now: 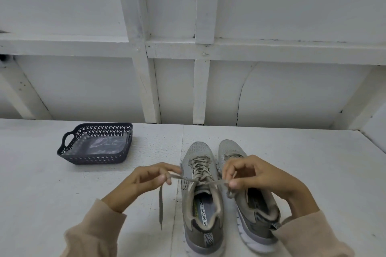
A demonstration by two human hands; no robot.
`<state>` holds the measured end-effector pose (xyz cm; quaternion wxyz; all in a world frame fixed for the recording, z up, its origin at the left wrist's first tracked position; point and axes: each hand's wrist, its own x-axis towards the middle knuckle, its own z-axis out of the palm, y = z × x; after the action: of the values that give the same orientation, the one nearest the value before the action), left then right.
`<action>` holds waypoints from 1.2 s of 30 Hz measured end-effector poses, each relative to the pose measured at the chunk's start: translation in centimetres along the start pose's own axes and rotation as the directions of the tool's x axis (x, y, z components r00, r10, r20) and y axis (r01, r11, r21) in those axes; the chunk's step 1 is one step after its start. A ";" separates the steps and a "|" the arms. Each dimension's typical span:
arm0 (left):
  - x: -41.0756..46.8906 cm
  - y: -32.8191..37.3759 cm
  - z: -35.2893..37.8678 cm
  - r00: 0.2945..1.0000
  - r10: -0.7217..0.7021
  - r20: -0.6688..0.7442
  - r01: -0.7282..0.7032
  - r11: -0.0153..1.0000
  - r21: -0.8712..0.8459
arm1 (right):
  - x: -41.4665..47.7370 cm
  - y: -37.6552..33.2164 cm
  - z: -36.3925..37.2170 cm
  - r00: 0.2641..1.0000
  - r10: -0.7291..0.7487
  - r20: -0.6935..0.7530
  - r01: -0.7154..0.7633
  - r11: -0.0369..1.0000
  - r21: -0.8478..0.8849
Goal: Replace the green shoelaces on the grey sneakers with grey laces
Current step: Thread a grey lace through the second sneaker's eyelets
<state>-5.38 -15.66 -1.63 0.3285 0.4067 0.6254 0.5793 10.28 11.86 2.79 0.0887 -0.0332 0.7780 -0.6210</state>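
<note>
Two grey sneakers stand side by side on the white table, toes pointing away from me. The left sneaker (pixel 200 190) is laced with a grey lace (pixel 200 180) whose two ends are pulled out sideways from the top eyelets. My left hand (pixel 144 183) pinches the left end, and its tail hangs down to the table. My right hand (pixel 250 175) pinches the right end above the right sneaker (pixel 257 213), partly hiding that shoe's tongue. No green lace is visible.
A dark perforated plastic basket (pixel 69 152) with a clear plastic bag inside stands on the table (pixel 62 194) at the left, behind my left hand. A white panelled wall runs behind the table's far edge.
</note>
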 end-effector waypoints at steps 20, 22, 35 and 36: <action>5.3 0.1 6.7 0.954 -0.091 -0.286 -0.023 0.928 -0.372 | 4.5 1.2 5.9 0.878 0.002 -0.479 0.238 0.866 0.440; 5.3 -0.1 6.6 0.957 -0.085 -0.277 -0.021 0.933 -0.359 | 4.5 1.1 6.0 0.858 -0.019 -0.513 0.239 0.899 0.368; 5.3 0.4 6.1 0.918 -0.133 -0.375 0.029 0.963 -0.270 | 4.2 0.4 5.8 0.770 -0.050 -0.636 0.152 0.983 0.107; 5.2 0.6 6.3 0.910 -0.107 -0.401 0.024 0.978 -0.207 | 4.3 0.5 5.9 0.719 -0.056 -0.693 0.147 0.987 0.072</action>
<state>-2.14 -8.16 -1.47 0.2483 0.2204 0.6328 0.6995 7.14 5.61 0.59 -0.2385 0.1623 0.7129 -0.6392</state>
